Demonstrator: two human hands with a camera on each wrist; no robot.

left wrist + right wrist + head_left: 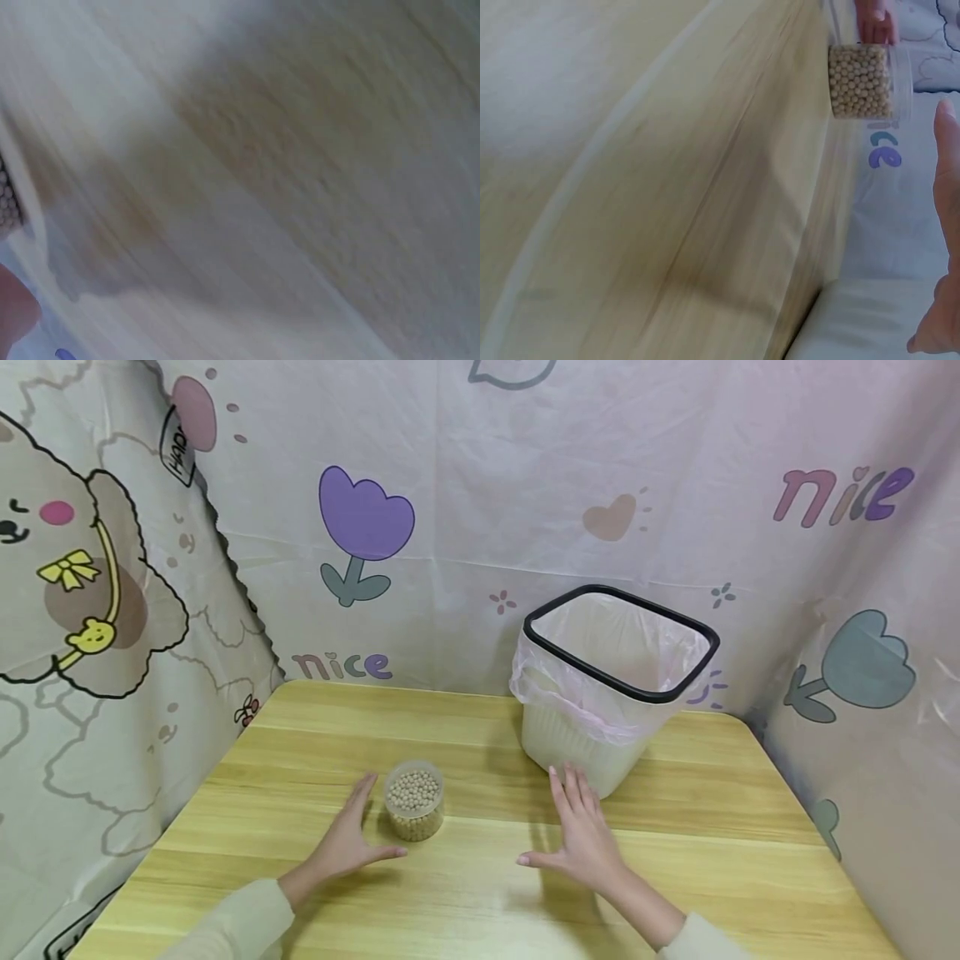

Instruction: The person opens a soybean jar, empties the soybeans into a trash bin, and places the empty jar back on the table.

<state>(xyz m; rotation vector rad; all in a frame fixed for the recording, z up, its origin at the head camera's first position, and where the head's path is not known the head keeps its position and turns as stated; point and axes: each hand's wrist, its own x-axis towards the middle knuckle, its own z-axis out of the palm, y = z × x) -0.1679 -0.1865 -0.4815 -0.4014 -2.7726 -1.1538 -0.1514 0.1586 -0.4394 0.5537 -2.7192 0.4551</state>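
On the wooden table stands a clear round jar [414, 802] filled with small beige balls, upright and without a lid in the head view. My left hand [348, 841] is just left of the jar, fingers straight and thumb spread, apart from it. The jar [861, 81] also shows at the upper right of the right wrist view. My right hand [581, 839] hovers over the table with fingers extended, holding nothing. Its fingertips appear in front of the lower part of a pale bin [577, 752]; whether they touch it, I cannot tell.
The bin has a black rim [622, 681] and a pinkish plastic liner [555, 693], and stands at the back right. A printed curtain [465, 510] hangs behind and beside the wooden table [465, 893].
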